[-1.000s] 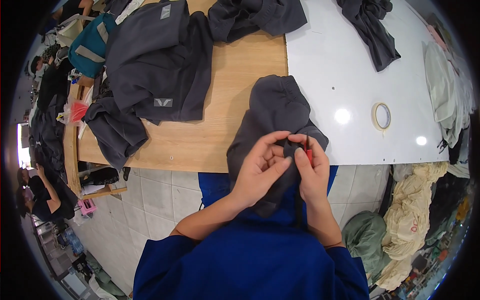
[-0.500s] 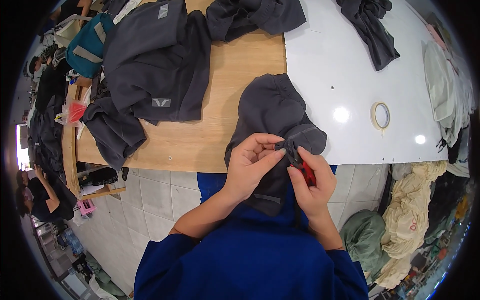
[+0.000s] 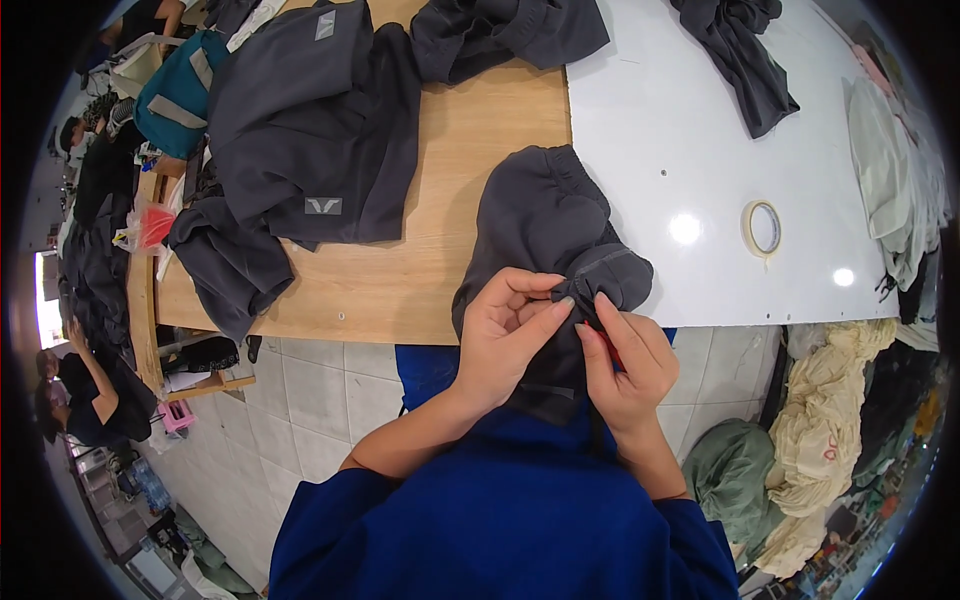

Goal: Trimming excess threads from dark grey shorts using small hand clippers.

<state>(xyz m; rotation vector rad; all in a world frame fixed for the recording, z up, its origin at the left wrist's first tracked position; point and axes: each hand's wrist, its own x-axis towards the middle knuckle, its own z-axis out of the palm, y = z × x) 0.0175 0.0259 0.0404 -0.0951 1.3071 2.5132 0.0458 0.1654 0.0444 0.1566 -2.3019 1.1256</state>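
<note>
A dark grey garment with a gathered elastic edge lies over the front edge of the table, and its lower part hangs down in front of my blue shirt. With thumb and fingers, my left hand pinches a small fold of its cloth. Right beside that fold, my right hand has its thumb and index finger close together at the cloth. A small red-handled tool is tucked in the right palm; fingers cover most of it, so its working end is hidden.
More dark grey garments lie on the wooden tabletop at left. On the white tabletop are a tape roll and another dark garment. Cream cloth is heaped below right. A person sits far left.
Both hands stay at the same fold of cloth. The right fingers have closed further over the red-handled tool, so less of it shows. The garment's hanging end has shifted slightly right.
</note>
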